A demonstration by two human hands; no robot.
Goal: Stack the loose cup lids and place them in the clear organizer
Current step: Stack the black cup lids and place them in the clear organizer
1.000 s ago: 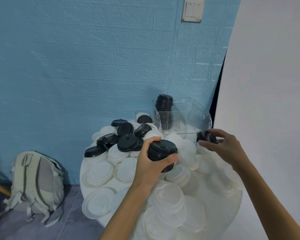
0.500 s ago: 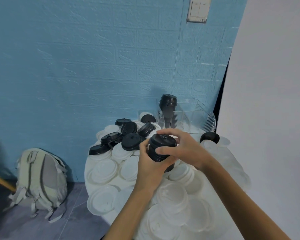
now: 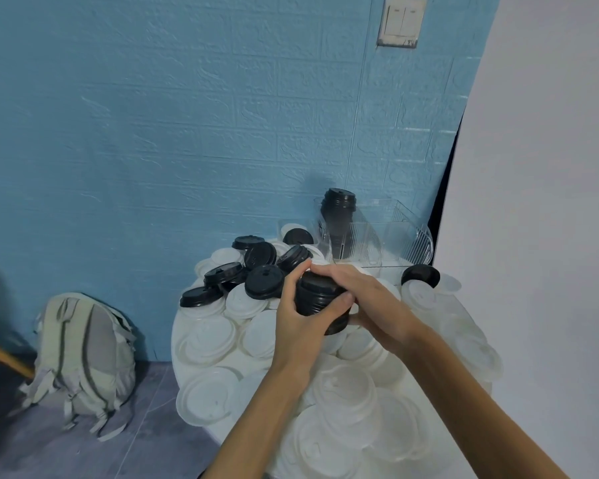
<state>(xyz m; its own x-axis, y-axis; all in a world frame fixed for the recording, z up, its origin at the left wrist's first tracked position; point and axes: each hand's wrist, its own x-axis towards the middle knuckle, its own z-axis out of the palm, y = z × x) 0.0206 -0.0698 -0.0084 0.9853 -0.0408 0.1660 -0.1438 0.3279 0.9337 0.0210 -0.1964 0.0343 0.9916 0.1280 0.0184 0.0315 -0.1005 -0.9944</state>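
Below and around both hands, a round table (image 3: 201, 326) is seen buried in loose white lids (image 3: 211, 335), with loose black lids (image 3: 263, 281) heaped just beyond the left hand. Beyond the hands, against the blue wall, a clear organizer (image 3: 407, 236) is found; in its left compartment a tall stack of black lids (image 3: 338, 212) stands upright and rises above the rim, while the compartments to its right appear empty, though the clear walls make this hard to confirm. Further left of the hands, a grey backpack (image 3: 83, 354) is propped on the floor. Between the hands, a short stack of black lids (image 3: 317, 300) is held above the white lids: it is wrapped from the side by the curled fingers and thumb of the left hand (image 3: 300, 326), and its top is covered by the right hand (image 3: 363, 299), whose fingers are curved over it and seem to be pressing it down. One more black lid (image 3: 421, 275) lies just beyond the right hand. The lids are judged to be light, thin and somewhat springy plastic, smooth enough to slip, so a nested stack is best gripped round its ribbed sides with a hand kept on top, since a tilt could let it slide apart.
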